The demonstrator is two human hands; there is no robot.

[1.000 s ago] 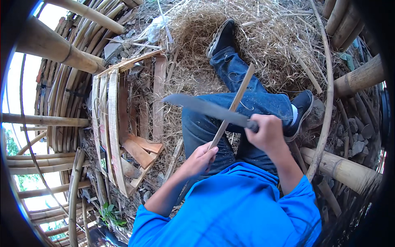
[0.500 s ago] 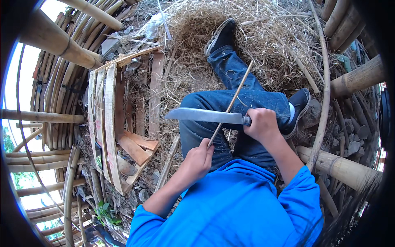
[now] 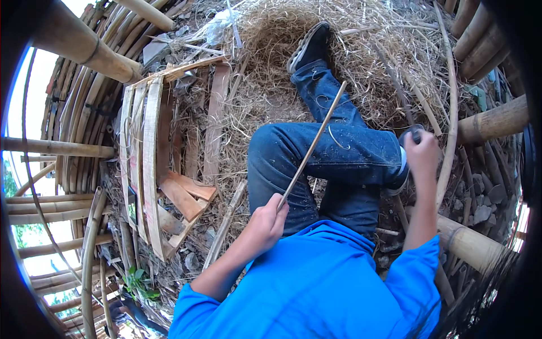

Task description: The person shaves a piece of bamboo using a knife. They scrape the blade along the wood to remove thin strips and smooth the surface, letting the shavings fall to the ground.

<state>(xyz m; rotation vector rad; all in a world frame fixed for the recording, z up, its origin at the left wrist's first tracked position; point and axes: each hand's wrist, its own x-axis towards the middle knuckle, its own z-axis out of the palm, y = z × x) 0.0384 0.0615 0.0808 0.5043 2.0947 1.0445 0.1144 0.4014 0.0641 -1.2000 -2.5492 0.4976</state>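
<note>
In my left hand [image 3: 264, 227], closed near my lap, is the lower end of a thin bamboo strip [image 3: 314, 146]. The strip slants up and to the right across my bent leg, its far tip free. Out at the right, beside my shoe, my right hand [image 3: 423, 155] grips the dark handle of a machete [image 3: 402, 95]. Its blade points away from me over the shavings and shows almost edge-on, apart from the strip. Curled slivers lie on my jeans [image 3: 327, 150].
A slatted wooden crate [image 3: 151, 164] stands at the left. Pale shavings [image 3: 271, 34] cover the ground ahead. Thick bamboo poles [image 3: 474, 240] lie at the right near stones, with a long thin pole [image 3: 451, 107] beside my right hand. A bamboo fence [image 3: 79, 130] rises at the left.
The machete has left the strip, where it lay crosswise. My right hand has swung it right and away from me, turning the blade forward. My left hand has barely moved, still gripping the strip.
</note>
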